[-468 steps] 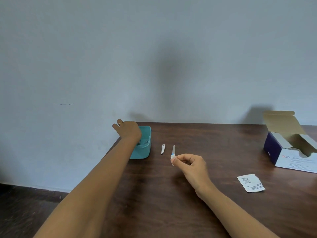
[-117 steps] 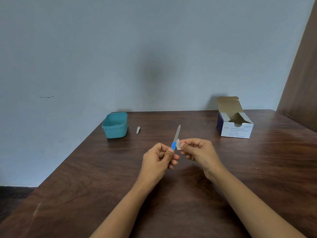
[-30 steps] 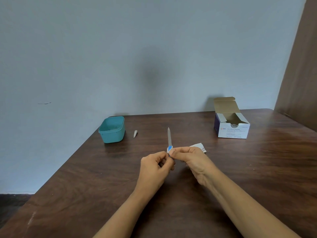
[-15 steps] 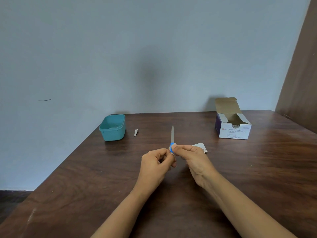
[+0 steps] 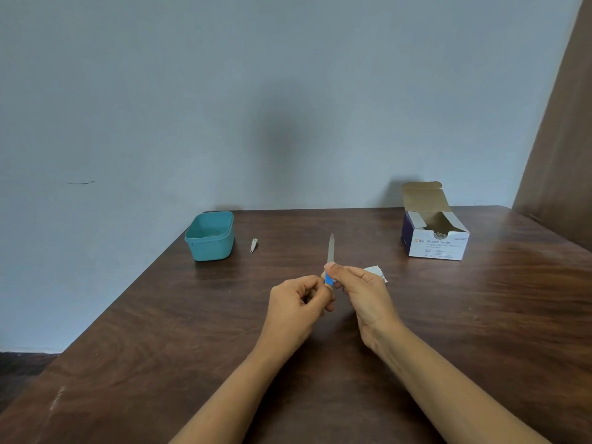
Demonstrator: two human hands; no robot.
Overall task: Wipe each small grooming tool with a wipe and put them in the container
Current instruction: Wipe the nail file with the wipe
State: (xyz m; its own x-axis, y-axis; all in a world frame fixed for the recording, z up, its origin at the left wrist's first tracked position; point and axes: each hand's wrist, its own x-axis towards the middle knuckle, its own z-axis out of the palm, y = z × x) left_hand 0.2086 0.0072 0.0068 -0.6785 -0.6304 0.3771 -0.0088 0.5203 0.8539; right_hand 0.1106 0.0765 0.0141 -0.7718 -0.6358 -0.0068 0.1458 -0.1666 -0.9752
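Poking up from between the two hands, the nail file [image 5: 330,249] shows only its grey blade and a short strip of its blue handle; the lower end of the handle is hidden inside the left hand [image 5: 298,302]. That hand sits low over the worktop [image 5: 160,331] with its fingers curled in, gripping the handle's base. The right hand [image 5: 365,296] comes in from the other side, thumb and forefinger pinched on the file just where the blade meets the blue part. Whether a wipe lies under those fingertips cannot be made out. Both forearms run in from the bottom edge and are cut off there.

Behind the right hand a white wrapper [image 5: 377,271] lies on the worktop, mostly covered by the knuckles, with only a corner showing.

Towards the back left the teal container [image 5: 209,248] stands open near the worktop's edge; what is inside is too small to tell. Just beside it, apart from its wall, lies a small metal nail clipper [image 5: 253,245]. At the back right stands a box of alcohol swabs [image 5: 437,248] with its lid flap raised, its contents in shadow.
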